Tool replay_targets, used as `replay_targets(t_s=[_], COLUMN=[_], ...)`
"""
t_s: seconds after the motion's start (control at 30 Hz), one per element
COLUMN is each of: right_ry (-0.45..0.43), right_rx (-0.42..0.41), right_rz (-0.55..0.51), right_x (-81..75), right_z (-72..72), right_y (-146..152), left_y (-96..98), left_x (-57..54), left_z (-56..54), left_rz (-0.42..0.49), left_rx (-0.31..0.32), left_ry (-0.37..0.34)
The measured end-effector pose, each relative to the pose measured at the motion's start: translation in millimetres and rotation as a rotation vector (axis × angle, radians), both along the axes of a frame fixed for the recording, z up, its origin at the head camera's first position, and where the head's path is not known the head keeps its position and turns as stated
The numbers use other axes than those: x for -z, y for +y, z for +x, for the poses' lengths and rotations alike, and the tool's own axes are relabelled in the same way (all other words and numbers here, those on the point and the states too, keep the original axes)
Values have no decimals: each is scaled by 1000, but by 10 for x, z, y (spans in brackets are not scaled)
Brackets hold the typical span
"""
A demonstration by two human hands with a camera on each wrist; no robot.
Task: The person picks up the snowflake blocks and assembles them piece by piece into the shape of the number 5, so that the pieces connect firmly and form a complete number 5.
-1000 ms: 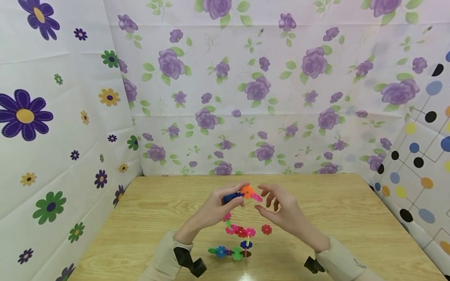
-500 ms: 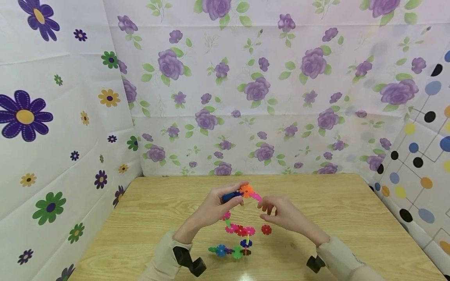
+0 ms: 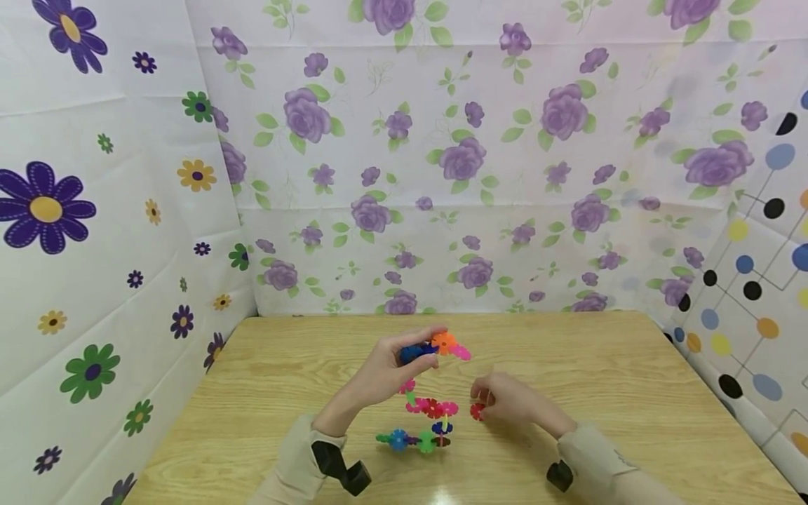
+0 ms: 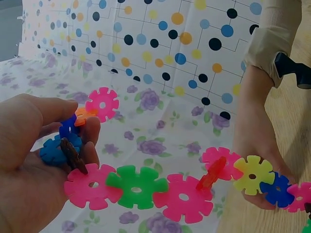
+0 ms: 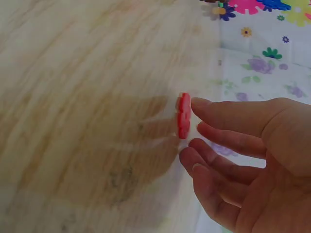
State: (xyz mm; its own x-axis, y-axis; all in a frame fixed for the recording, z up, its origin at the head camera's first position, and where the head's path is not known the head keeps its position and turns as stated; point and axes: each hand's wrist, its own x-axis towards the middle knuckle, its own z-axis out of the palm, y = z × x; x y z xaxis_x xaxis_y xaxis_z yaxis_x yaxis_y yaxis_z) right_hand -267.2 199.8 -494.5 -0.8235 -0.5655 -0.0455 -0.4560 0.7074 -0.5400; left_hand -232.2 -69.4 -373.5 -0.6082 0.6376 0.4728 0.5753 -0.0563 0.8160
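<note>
My left hand (image 3: pixel 379 368) grips a chain of interlocking snowflake discs, pinching it near a blue disc (image 4: pixel 54 151). Past the fingertips, an orange disc (image 3: pixel 445 343) and a pink disc (image 3: pixel 462 352) stick out. The rest of the chain hangs below, with pink, green, red, yellow and blue links, down to a bright green disc (image 3: pixel 426 441). On the table lies a loose red snowflake disc (image 3: pixel 476 412). My right hand (image 3: pixel 508 400) is right at it; in the right wrist view its thumb is beside the red disc (image 5: pixel 183 116), the fingers loosely bent and not closed round it.
The wooden table (image 3: pixel 303 393) spreads under both hands. Behind it hangs a cloth with purple roses (image 3: pixel 463 161). Patterned cloths also flank the left and right sides. A black wrist mount (image 3: pixel 341 470) sits on the left sleeve, another on the right.
My right hand has moved away from the pink end of the chain, down to the loose red disc on the table. The left hand keeps its place, while the hanging chain has shifted slightly.
</note>
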Motion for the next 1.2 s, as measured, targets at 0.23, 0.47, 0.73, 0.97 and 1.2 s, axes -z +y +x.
replay_targets(t_s=[0.23, 0.47, 0.73, 0.97, 1.2], right_ry=[41, 49, 29, 87, 163], right_rx=[32, 14, 49, 5, 25], right_rz=[33, 6, -113, -231, -335], right_x=[71, 77, 8, -144, -272], right_z=[10, 10, 81, 155, 205], right_y=[-27, -29, -18, -5, -61], left_y=[17, 20, 17, 15, 24], left_x=[-23, -35, -35, -36, -34], left_z=[23, 14, -16, -23, -17], left_rz=[-13, 2, 73, 89, 69], left_rx=[-21, -49, -42, -46, -92], left_ry=[-45, -41, 14, 46, 22])
